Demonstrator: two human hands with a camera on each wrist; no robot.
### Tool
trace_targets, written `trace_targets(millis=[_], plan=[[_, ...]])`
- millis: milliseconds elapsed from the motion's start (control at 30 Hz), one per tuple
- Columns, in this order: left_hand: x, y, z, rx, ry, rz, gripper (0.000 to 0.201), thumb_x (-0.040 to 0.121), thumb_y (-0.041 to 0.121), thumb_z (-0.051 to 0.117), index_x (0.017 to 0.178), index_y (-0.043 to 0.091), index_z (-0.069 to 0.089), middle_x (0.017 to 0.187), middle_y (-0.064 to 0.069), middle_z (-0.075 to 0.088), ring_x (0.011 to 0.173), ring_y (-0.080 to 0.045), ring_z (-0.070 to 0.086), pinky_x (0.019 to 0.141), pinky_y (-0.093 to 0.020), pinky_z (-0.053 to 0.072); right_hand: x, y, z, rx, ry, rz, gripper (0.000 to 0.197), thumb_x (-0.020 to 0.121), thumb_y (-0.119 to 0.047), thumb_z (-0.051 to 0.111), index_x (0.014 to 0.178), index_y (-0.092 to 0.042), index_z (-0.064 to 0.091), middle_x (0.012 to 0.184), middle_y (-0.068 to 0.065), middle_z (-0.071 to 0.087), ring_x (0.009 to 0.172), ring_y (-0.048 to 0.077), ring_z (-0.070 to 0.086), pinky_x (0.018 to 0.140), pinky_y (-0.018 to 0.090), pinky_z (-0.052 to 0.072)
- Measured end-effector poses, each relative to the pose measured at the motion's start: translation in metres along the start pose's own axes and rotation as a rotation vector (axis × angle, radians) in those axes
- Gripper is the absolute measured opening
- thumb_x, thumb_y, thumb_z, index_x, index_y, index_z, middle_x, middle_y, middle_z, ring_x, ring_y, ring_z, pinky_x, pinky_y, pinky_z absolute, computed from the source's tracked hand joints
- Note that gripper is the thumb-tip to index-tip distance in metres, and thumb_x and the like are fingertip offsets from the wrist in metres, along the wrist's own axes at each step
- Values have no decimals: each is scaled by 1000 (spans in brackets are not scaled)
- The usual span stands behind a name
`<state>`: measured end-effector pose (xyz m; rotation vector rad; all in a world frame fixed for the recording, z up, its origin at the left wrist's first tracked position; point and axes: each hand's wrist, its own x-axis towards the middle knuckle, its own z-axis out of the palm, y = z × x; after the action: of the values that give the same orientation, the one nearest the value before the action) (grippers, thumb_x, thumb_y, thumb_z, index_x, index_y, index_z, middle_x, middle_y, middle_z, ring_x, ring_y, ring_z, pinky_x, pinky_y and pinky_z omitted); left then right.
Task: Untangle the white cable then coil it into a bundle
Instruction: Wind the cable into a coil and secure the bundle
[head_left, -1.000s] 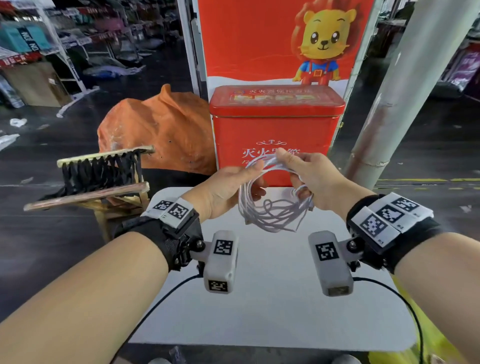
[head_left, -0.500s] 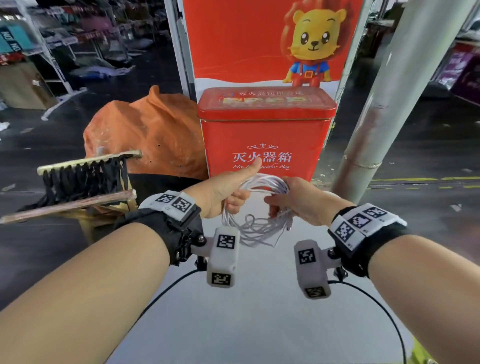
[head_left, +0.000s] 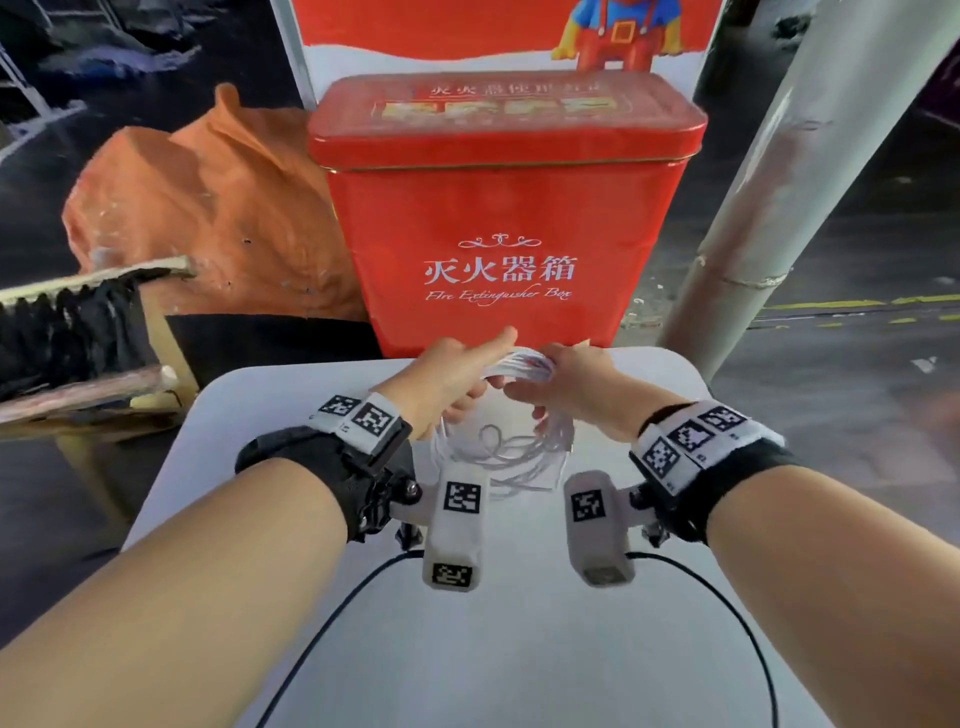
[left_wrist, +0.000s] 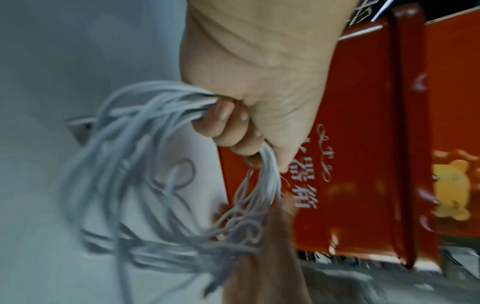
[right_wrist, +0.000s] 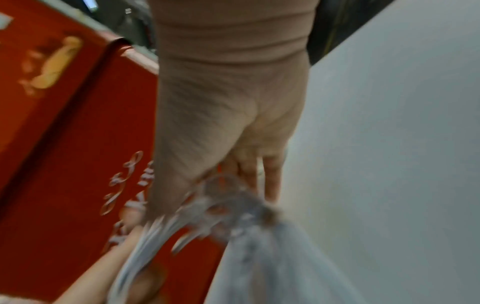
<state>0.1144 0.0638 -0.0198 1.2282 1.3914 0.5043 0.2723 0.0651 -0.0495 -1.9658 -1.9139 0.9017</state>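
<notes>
The white cable (head_left: 511, 447) hangs as a loose coil of several loops over the far part of the white table (head_left: 467, 649). My left hand (head_left: 457, 379) grips the top of the coil with curled fingers; the left wrist view shows the strands (left_wrist: 145, 185) passing through its fist (left_wrist: 233, 127). My right hand (head_left: 566, 384) holds the same bunch from the right, thumb side over the strands. The right wrist view is blurred; the cable (right_wrist: 233, 216) runs under that hand's fingers (right_wrist: 270, 181). The lower loops touch the tabletop.
A red fire extinguisher box (head_left: 498, 208) stands just behind the table's far edge. An orange sack (head_left: 208, 208) lies to its left, a wooden stool (head_left: 88, 332) with black material further left. A grey pillar (head_left: 779, 182) rises at the right.
Both hands have come closer together at the top of the coil and lowered it towards the table. The view has tilted downward and nearer to the red box.
</notes>
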Motion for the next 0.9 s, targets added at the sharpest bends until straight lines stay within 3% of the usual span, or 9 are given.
trace_targets(millis=[67,133,233,333,400,500,667,767,900], plan=[[9,-11,-5,-29,100,29,47,88,54,55,69,12,52,41,9,29,34,-8,20,35,-16,17,1,14,-1,215,25,-10,65,73,-78,47,95,-19,61,88,3,66,87,21,62,85,37,51],[16,-19,-13,-99,167,55,43,90,47,57,65,13,48,40,9,28,32,-8,20,35,-16,16,5,27,-7,382,194,42,55,90,-59,43,99,-8,61,89,5,62,85,20,58,82,34,45],[20,-23,-23,-167,227,113,42,91,43,57,64,13,46,39,9,27,32,-7,19,35,-16,16,22,46,-18,79,378,67,36,89,-37,49,106,-9,63,112,13,57,108,30,52,88,35,40],[20,-24,-23,-152,222,152,44,92,44,56,63,12,46,38,9,27,33,-8,20,35,-16,17,32,51,-8,-287,64,46,20,85,-33,53,102,-27,63,115,5,54,114,31,47,86,31,37],[20,-24,-22,-123,194,172,44,92,44,56,63,12,49,38,9,28,33,-8,20,36,-17,18,33,52,-1,-340,69,34,32,77,-50,56,103,-30,59,113,3,52,110,30,50,87,33,43],[18,-24,-24,-63,141,197,48,93,50,50,66,11,54,42,7,27,36,-10,20,38,-17,19,27,45,3,-240,201,32,38,84,-46,59,104,-14,63,108,10,55,97,31,54,83,39,48],[2,-19,-34,43,137,164,52,99,45,35,73,9,61,47,4,29,36,-9,21,38,-16,19,15,14,-2,-51,217,-138,66,91,-57,46,63,1,59,62,17,56,55,22,49,54,30,36],[-15,-11,-48,260,101,207,29,99,36,44,82,15,56,56,0,35,41,-9,28,38,-17,21,0,-17,-17,202,232,-229,55,90,-50,54,55,-8,48,47,1,44,44,13,36,45,21,32],[-49,7,-61,406,108,296,33,96,32,51,126,19,49,69,0,48,48,-8,40,36,-17,28,-27,-64,-38,358,94,-403,34,96,-26,52,78,1,59,64,4,57,53,14,48,55,25,42]])
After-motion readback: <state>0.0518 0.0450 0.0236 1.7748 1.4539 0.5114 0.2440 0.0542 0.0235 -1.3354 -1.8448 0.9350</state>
